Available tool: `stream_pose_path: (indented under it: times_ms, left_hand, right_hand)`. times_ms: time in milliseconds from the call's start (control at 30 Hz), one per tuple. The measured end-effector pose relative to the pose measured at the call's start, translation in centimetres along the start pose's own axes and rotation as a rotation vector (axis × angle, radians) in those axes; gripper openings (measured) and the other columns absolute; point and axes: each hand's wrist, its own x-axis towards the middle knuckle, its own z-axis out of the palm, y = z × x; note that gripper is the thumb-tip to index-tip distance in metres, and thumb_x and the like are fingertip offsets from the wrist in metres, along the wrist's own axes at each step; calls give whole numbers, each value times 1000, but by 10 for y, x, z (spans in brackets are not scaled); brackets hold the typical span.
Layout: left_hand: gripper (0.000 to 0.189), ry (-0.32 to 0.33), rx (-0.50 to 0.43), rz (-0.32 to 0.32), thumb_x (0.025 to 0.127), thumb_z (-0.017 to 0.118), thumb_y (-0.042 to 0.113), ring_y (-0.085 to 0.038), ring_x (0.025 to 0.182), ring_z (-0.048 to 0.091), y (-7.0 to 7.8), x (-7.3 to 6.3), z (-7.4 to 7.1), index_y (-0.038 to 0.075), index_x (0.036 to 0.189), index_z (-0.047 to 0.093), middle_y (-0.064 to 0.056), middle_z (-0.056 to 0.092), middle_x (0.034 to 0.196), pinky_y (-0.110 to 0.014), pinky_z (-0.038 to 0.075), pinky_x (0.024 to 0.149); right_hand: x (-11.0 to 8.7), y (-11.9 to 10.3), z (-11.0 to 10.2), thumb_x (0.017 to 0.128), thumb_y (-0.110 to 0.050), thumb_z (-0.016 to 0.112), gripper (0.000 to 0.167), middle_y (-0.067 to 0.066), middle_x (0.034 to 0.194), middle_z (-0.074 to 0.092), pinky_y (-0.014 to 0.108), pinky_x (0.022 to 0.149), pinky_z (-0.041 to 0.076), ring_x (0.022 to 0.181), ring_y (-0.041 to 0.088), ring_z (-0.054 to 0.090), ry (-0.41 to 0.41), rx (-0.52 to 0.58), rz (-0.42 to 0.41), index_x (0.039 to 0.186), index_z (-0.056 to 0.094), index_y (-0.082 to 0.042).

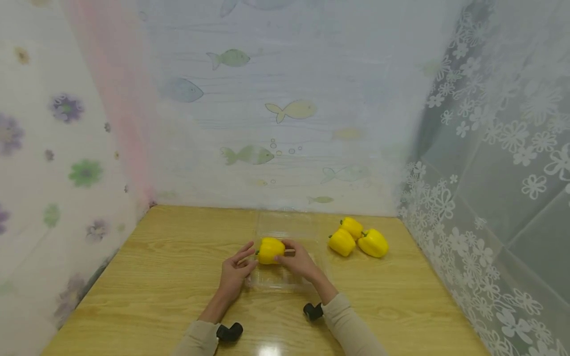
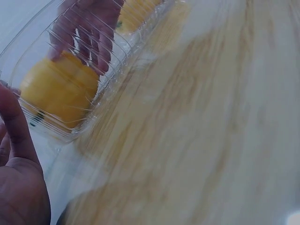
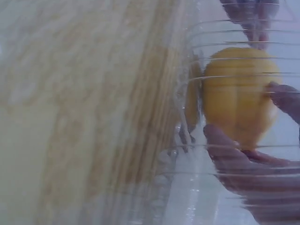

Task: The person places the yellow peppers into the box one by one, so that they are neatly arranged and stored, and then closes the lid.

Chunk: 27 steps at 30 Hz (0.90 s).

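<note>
The right hand (image 1: 301, 261) grasps a glossy yellow bell pepper (image 1: 271, 250) between thumb and curled fingers, within the left part of a clear, ridged plastic container (image 1: 277, 283). The left hand (image 1: 235, 271) is loosely spread beside the container's left wall — contact is unclear. Four peppers are visible: one in the container, three clustered to the right on the wood-grain table (image 1: 383, 306).

Pepper (image 1: 267, 251) in container (image 1: 278, 279) on table (image 1: 165, 267), three other peppers (image 1: 342, 243) right of container
</note>
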Motion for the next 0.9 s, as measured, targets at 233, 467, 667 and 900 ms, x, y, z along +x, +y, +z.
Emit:
stream_pose_path:
  times_ms: [233, 467, 667, 900]
  left_hand:
    - [41, 30, 13, -6, 90, 73, -5, -5, 61, 53, 0, -2, 0, -12, 129, 63, -14, 49, 154, -16, 44, 46]
    - [42, 42, 15, -19, 89, 74, -5, -5, 64, 54, 0, 0, 1, -10, 129, 64, -11, 51, 152, -16, 44, 46]
    - [42, 45, 28, -3, 89, 75, -4, -5, 63, 55, -1, 0, 0, -10, 129, 64, -16, 50, 152, -16, 44, 46]
    - [41, 40, 34, 9, 89, 75, -3, -5, 65, 55, -2, -1, -1, -10, 128, 65, -18, 51, 151, -16, 44, 47]
  right_hand:
    - [-5, -6, -4, 105, -28, 58, 65, 29, 149, 43, 50, 95, 56, 129, 47, 54, 16, 54, 51, 153, 34, 7]
    - [-7, -23, -20, 111, -29, 45, 60, 34, 150, 40, 54, 97, 54, 130, 51, 50, 72, 65, 13, 154, 29, 11]
    - [-12, -35, -43, 112, -29, 41, 53, 31, 146, 48, 51, 101, 52, 130, 50, 51, 172, 138, -151, 152, 38, 6]
    - [-20, -42, -72, 112, -21, 40, 44, 32, 136, 54, 49, 102, 51, 122, 43, 59, 302, 247, -357, 146, 48, 7]
